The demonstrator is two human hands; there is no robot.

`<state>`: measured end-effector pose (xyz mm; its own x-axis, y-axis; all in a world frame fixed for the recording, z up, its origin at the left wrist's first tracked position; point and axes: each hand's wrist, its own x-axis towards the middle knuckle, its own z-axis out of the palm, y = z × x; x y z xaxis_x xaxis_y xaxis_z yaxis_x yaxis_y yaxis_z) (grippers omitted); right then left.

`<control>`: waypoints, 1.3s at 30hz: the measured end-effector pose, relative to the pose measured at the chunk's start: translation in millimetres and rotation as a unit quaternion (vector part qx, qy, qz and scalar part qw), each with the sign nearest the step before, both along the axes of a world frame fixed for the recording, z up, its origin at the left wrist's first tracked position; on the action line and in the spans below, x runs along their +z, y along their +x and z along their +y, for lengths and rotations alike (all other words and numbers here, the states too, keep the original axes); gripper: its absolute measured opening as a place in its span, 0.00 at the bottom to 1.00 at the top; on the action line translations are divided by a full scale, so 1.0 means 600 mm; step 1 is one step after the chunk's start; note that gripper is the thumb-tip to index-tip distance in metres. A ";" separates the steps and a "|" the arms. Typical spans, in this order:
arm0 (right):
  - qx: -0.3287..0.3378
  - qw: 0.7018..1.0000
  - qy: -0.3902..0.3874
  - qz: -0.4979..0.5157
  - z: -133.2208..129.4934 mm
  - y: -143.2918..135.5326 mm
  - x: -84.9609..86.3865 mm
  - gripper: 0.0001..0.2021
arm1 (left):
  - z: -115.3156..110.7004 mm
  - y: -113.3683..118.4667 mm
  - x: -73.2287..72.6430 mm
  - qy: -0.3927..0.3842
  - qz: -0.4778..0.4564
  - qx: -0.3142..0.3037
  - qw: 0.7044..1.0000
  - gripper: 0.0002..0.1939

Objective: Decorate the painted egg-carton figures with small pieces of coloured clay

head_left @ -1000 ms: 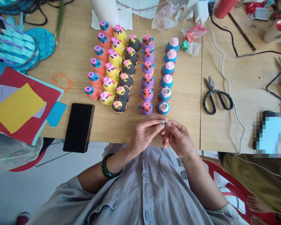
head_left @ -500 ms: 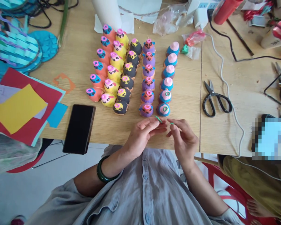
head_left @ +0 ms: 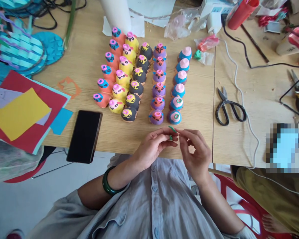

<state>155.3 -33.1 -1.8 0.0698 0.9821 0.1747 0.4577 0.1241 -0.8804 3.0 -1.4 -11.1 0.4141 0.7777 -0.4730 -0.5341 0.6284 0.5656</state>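
My left hand [head_left: 151, 145] is closed just in front of the rows of figures, with a thin green clay strip [head_left: 172, 128] lying along its fingertips. A small green clay piece [head_left: 171, 137] shows between its thumb and fingers. My right hand [head_left: 196, 151] has its thumb and forefinger pinched at the right end of the strip; the exact grip is partly hidden. Right above the hands stands a row of blue figures with pink tops. The nearest blue figure [head_left: 174, 117] and the one behind it [head_left: 176, 103] carry green rings on top.
Rows of purple [head_left: 157, 103], black [head_left: 132, 101], yellow [head_left: 118, 91] and orange figures [head_left: 104, 99] stand to the left. A phone [head_left: 84, 136] lies left of my arms. Black-handled scissors [head_left: 229, 108] and a white cable [head_left: 250, 126] lie right; coloured paper [head_left: 22, 113] is far left.
The small green piece that was in my right fingertips is now at my left thumb. My right fingers have moved left to the strip's end. The view has shifted slightly.
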 end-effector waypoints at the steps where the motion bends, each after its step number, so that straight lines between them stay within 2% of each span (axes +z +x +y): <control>1: -0.021 0.999 -0.025 0.037 0.003 0.002 0.002 0.10 | 0.000 0.000 0.002 0.008 0.003 -0.006 1.000 0.08; 3: -0.038 0.990 -0.081 0.107 0.010 0.006 0.005 0.07 | -0.001 0.000 0.006 0.026 0.024 -0.018 0.999 0.08; 6: -0.020 0.976 -0.140 0.168 0.020 0.006 0.006 0.07 | -0.001 0.001 0.007 0.058 0.075 -0.024 0.995 0.10; 10: 0.012 0.988 -0.088 0.125 0.022 0.005 -0.001 0.07 | -0.001 -0.001 0.003 0.060 0.087 -0.028 0.994 0.12; 13: 0.004 0.995 -0.041 0.088 0.020 0.005 -0.008 0.05 | -0.001 -0.006 0.002 0.035 0.073 -0.046 0.996 0.12; 16: -0.026 0.989 -0.065 0.131 0.018 0.006 -0.007 0.06 | -0.001 -0.011 0.006 0.065 0.131 -0.048 0.988 0.16; 18: -0.035 0.978 -0.114 0.172 0.018 0.006 0.000 0.07 | 0.000 -0.013 0.011 0.121 0.206 -0.032 0.971 0.20; 20: -0.012 0.964 -0.171 0.204 0.019 0.006 0.009 0.10 | 0.002 -0.013 0.014 0.190 0.264 -0.015 0.946 0.19; 23: 0.046 0.933 -0.244 0.261 0.021 0.005 0.015 0.15 | 0.003 -0.010 0.012 0.269 0.289 0.006 0.919 0.10; 26: 0.058 0.886 -0.299 0.349 0.022 0.005 0.008 0.14 | 0.003 -0.009 0.009 0.304 0.294 0.030 0.905 0.07; 29: 0.041 0.848 -0.325 0.416 0.022 0.005 -0.001 0.12 | 0.004 -0.009 0.011 0.296 0.296 0.044 0.907 0.06; 33: 0.022 0.819 -0.342 0.459 0.027 0.003 0.003 0.14 | 0.006 -0.009 0.016 0.215 0.264 0.011 0.940 0.17; 35: 0.022 0.809 -0.355 0.469 0.030 0.002 0.008 0.15 | 0.006 -0.008 0.015 0.200 0.253 0.003 0.947 0.14; 39: 0.021 0.800 -0.371 0.471 0.031 -0.001 0.010 0.15 | 0.006 -0.004 0.007 0.183 0.241 0.025 0.953 0.10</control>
<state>154.9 -14.7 4.2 -0.2096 0.7957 -0.5683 -0.4424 -0.5955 -0.6706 0.4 2.2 -6.7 0.1756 0.9399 -0.2928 -0.1806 0.3232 0.9289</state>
